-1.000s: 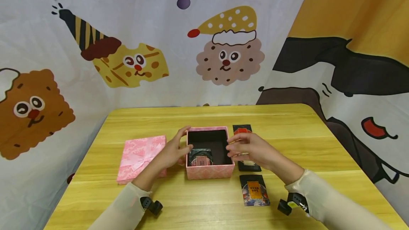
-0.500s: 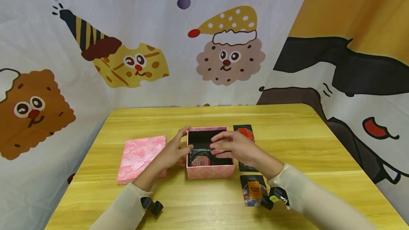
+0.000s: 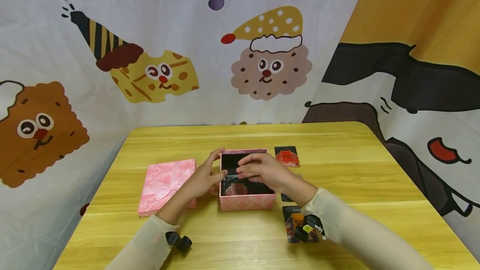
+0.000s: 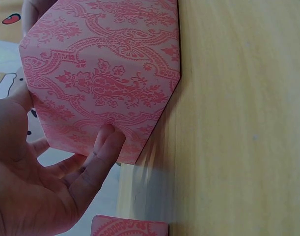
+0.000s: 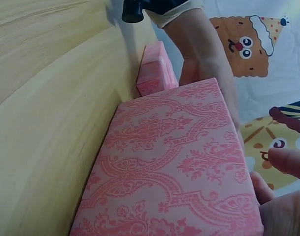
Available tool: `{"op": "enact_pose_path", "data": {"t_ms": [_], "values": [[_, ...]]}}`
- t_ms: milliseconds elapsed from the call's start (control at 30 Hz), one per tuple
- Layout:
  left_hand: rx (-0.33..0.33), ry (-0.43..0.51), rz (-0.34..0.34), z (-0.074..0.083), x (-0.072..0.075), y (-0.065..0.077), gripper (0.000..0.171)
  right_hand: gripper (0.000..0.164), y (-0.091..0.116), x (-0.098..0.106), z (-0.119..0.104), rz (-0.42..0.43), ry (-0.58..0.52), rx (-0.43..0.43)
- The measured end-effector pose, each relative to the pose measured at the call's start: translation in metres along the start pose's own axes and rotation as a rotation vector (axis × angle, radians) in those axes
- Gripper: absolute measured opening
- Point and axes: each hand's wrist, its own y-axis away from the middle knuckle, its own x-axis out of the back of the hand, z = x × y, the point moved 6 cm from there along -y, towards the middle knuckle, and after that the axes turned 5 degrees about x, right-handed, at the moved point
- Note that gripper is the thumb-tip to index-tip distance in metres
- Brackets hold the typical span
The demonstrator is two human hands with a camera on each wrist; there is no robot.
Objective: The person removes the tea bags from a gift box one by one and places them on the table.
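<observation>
On the worktop (image 3: pixel 232 236) stands the uncovered pink box (image 3: pixel 247 203); its lid (image 3: pixel 166 187) lies at nine o'clock. The left hand (image 3: pixel 202 178) grips the box's nine-o'clock wall; the right hand (image 3: pixel 262 172) is above the opening, loosely bent, nothing seen in it. One dark packet (image 3: pixel 237 188) is already inside, at seven; three are left outside: red-label packet (image 3: pixel 288 157) at two, half-hidden packet (image 3: pixel 286 198) past three, orange-label packet (image 3: pixel 294 220) at four.
</observation>
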Motion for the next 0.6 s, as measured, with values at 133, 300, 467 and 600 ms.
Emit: {"op": "enact_pose_path", "data": {"t_ms": [133,300,467,600], "values": [[-0.003,-0.008,0.001,0.0,0.0,0.0,0.074,0.026,-0.005,-0.001,0.003,0.025,-0.006,-0.008],[-0.009,-0.018,0.003,0.001,0.0,0.0,0.073,0.024,-0.012,-0.004,0.005,0.048,-0.002,-0.016],[-0.01,-0.02,0.003,0.0,0.001,0.0,0.073,0.026,-0.017,-0.009,0.008,0.056,-0.006,-0.002],[-0.012,-0.028,0.002,0.0,0.0,0.0,0.073,0.031,-0.021,-0.014,0.011,0.054,0.009,0.026]]}}
